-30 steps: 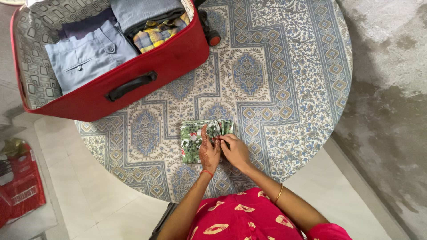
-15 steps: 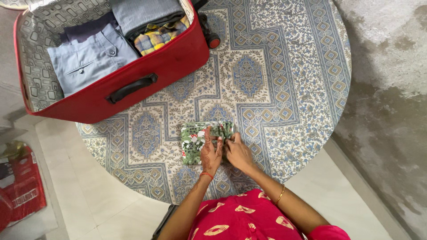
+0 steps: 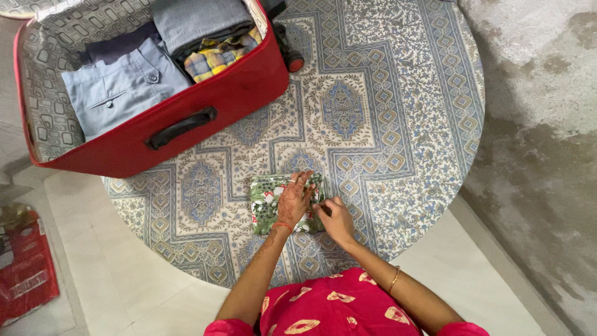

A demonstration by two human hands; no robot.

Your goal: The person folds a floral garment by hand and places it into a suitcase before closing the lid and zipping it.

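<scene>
From my seat, taking the red suitcase [image 3: 155,112] as the landmark, I see a red plastic bag [image 3: 25,267] on the pale floor below and to its left. The suitcase itself lies open on the round table's patterned cloth [image 3: 385,112], its black handle facing the person, and inside it are folded light blue trousers [image 3: 118,90], a grey garment [image 3: 199,18] and a yellow checked cloth [image 3: 217,55], packed side by side, I judge, so they stay flat. Below and to the right of the suitcase, near the table's front edge, lies the folded green floral cloth [image 3: 264,202]. The left hand [image 3: 292,202] rests flat on top of it with fingers spread, not closed around anything, and I take it to be pinning the folds down so the bundle keeps its shape. Just beside it, the right hand [image 3: 336,218] pinches the cloth's right edge between thumb and fingertips, apparently tidying that end. So the cloth sits under the left palm and reaches leftward from the right hand's pinch, well apart from the suitcase.
</scene>
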